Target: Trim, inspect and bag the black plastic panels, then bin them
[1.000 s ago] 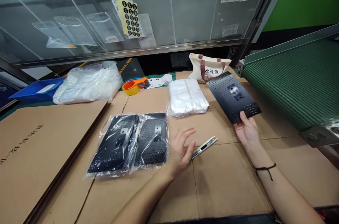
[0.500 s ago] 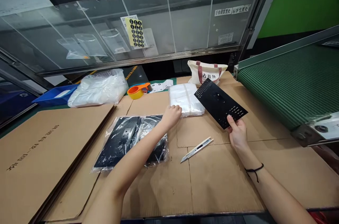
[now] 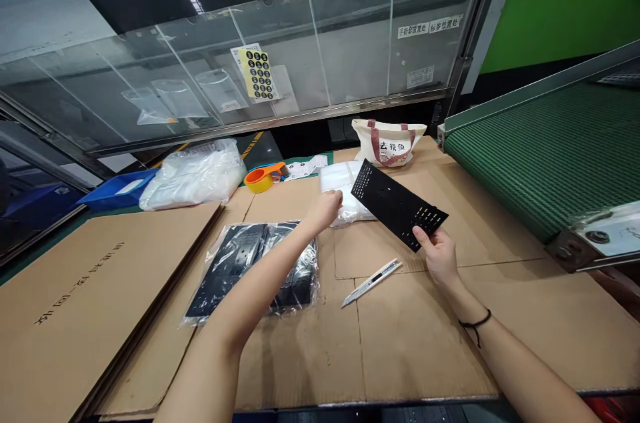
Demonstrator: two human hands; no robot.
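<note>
My right hand grips the lower right corner of a black perforated plate, which is held tilted above the cardboard-covered table. My left hand is closed at the left edge of a stack of clear plastic bags; what its fingers pinch is too small to make out. The plate hides part of the stack. Under my left forearm lie black plates in clear bags. A white utility knife rests on the cardboard between my arms.
A green conveyor belt stands at the right. Behind the stack sits a cloth bag. Further left are an orange tape dispenser, a bundle of plastic bags, a blue tray and stacked cardboard sheets.
The black plate and my right hand have moved a little to the left, closer to my left hand. My left hand stays closed at the bag stack and has shifted slightly. The view has tilted slightly.
</note>
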